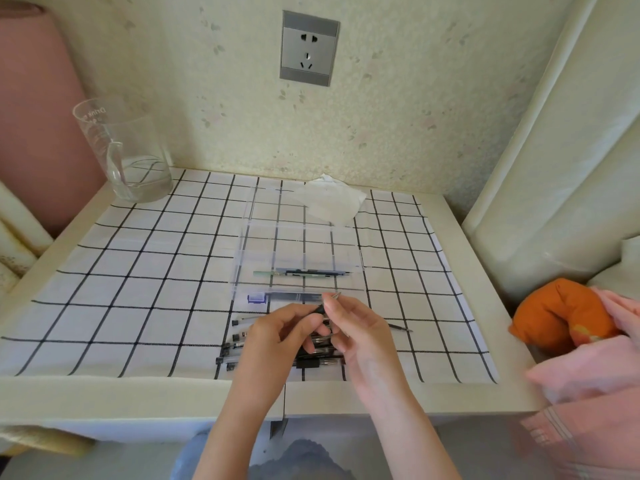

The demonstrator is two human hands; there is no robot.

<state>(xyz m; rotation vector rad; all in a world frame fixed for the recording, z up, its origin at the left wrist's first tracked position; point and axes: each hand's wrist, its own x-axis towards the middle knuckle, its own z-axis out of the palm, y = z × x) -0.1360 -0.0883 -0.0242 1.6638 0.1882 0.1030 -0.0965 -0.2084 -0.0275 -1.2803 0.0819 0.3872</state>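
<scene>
White table (138, 393) under a checked cloth (138, 271) — glass (128, 157), clear box (298, 244), tissue (329, 199), pens (239, 344)

Open cloth to the left, clutter ahead and right
From the pen pile (237, 345): bare checked cloth (138, 289) at 9 o'clock; clear box (304, 244) just beside at 12, tissue (329, 202) beyond it; glass beaker (128, 161) at 10; orange cushion (561, 313) at 3.

One clear box (301, 237) is holding two pens (304, 273). One glass beaker (128, 154), one tissue (329, 199), one orange cushion (561, 313) and one wall socket (309, 48) are showing. Loose pens (232, 346) are overlapping: count indeterminate.
</scene>
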